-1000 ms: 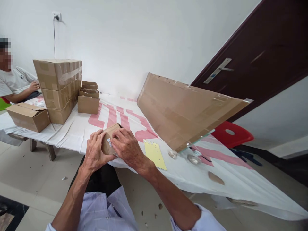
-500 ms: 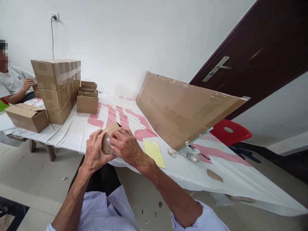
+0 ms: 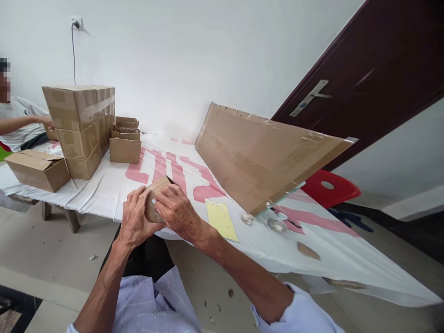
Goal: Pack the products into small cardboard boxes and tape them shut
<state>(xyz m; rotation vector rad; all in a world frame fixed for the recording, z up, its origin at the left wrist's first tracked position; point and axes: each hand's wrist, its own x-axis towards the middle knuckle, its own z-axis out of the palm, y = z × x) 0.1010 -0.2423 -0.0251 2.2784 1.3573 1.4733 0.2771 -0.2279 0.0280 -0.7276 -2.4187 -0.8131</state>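
A small brown cardboard box (image 3: 157, 184) is held at the table's near edge, above my lap. My left hand (image 3: 133, 215) is wrapped around its left side, thumb along the bottom. Curled fingers of my right hand (image 3: 178, 210) press against the box's near face and right edge. Beside those fingertips a small white sticker (image 3: 154, 201) shows on that face, partly covered. To the right of my hands a yellow sheet (image 3: 222, 219) with small marks along its edges lies on the table.
Taped cartons (image 3: 85, 134) are stacked at the left, near open small boxes (image 3: 125, 150) and another carton (image 3: 38, 169). A large cardboard panel (image 3: 263, 152) leans at the right, by tape rolls (image 3: 277, 225) and a red chair (image 3: 328, 188). A co-worker (image 3: 24, 120) sits far left.
My right fingers have pressed closer onto the box face, covering more of the white sticker. The co-worker's arm has stretched out toward the carton stack. My view has shifted slightly.
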